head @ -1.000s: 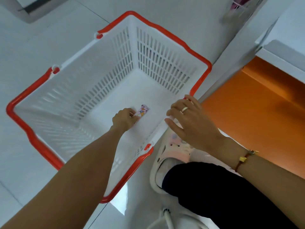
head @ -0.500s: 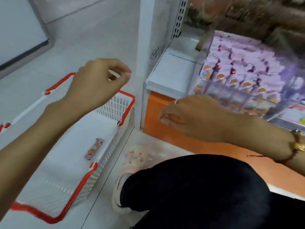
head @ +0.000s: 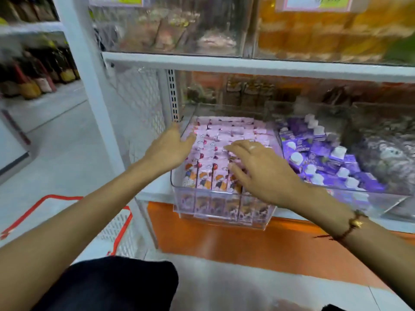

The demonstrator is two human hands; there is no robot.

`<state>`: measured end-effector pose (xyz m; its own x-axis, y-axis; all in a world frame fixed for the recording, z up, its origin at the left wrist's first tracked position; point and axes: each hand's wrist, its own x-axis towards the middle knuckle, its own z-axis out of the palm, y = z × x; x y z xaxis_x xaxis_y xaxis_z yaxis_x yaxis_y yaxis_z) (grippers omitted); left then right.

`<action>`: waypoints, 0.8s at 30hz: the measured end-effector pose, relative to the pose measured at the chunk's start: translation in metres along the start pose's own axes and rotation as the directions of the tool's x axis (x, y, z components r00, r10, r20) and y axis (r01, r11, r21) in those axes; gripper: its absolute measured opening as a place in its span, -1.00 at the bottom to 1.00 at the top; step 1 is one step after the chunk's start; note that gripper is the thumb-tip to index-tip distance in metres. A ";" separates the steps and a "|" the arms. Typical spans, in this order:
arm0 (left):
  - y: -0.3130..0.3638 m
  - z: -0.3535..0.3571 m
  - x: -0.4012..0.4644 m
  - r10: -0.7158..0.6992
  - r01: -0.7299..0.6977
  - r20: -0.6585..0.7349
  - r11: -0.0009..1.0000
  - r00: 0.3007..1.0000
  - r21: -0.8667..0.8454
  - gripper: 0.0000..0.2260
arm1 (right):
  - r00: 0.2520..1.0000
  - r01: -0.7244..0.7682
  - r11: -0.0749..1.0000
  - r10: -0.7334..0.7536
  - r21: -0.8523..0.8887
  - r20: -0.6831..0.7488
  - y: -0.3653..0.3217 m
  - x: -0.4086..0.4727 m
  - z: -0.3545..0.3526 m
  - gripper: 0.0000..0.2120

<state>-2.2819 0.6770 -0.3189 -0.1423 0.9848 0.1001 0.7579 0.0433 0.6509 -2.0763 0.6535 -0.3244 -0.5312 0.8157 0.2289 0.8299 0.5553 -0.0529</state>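
"Where are the hands?"

"Both at the clear bin (head: 224, 213) of pink packets (head: 224, 134) on the lower shelf (head: 155, 195). The left hand (head: 170, 147) lies loose-fingered at the bin's left edge, fingertips against the packets. The right hand (head: 258, 167) hovers spread, palm down, over the middle rows."

"Gripping anything?"

"Nothing I can see, though the right palm hides the packets beneath it."

"And around them?"

"Purple packets (head: 325, 153) in the next bin, blurred. The upper bins (head: 179, 25) are too smeared to read. The red-rimmed basket (head: 119, 223) on the floor is partly covered by the left forearm."
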 end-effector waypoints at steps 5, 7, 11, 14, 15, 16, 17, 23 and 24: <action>-0.015 0.018 -0.008 0.013 -0.069 -0.159 0.934 0.987 -0.351 -0.75 | 0.997 -0.014 0.997 0.019 -0.080 0.069 0.006 0.010 0.010 -0.53; -0.017 0.021 -0.010 0.011 -0.077 -0.184 0.930 0.983 -0.360 -0.75 | 0.999 0.002 0.994 0.003 -0.112 0.046 0.007 0.007 0.013 -0.57; -0.017 0.025 -0.011 0.043 -0.100 -0.173 0.937 0.984 -0.335 -0.74 | 0.999 -0.010 0.993 0.014 -0.119 0.037 0.010 0.002 0.011 -0.59; -0.018 0.025 -0.010 0.051 -0.106 -0.155 0.922 0.987 -0.373 -0.77 | 0.995 -0.038 0.996 0.044 -0.077 0.088 0.009 0.005 0.005 -0.60; -0.019 0.024 -0.009 0.057 -0.108 -0.145 0.922 0.988 -0.372 -0.80 | 0.993 -0.047 0.996 0.054 -0.072 0.102 0.008 0.009 0.002 -0.61; -0.019 0.024 -0.009 0.062 -0.108 -0.135 0.922 0.989 -0.373 -0.83 | 0.993 -0.054 0.996 0.061 -0.072 0.097 0.007 0.014 -0.002 -0.62; -0.019 0.023 -0.009 0.066 -0.111 -0.128 0.918 0.990 -0.381 -0.86 | 0.996 -0.056 0.995 0.061 -0.077 0.068 0.005 0.023 -0.005 -0.64; -0.028 0.015 -0.013 0.119 -0.145 -0.085 0.871 0.989 -0.470 -0.78 | 0.996 -0.077 0.995 0.080 0.056 -0.046 -0.008 0.096 0.010 -0.74; -0.030 0.015 -0.015 0.121 -0.154 -0.100 0.871 0.988 -0.467 -0.80 | 0.996 -0.087 0.994 0.088 0.061 -0.009 -0.007 0.104 0.015 -0.73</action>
<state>-2.2933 0.6634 -0.3509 -0.1126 0.9610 0.2526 0.3844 -0.1923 0.9029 -2.1399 0.7372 -0.3147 -0.4550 0.8598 0.2318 0.8609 0.4913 -0.1320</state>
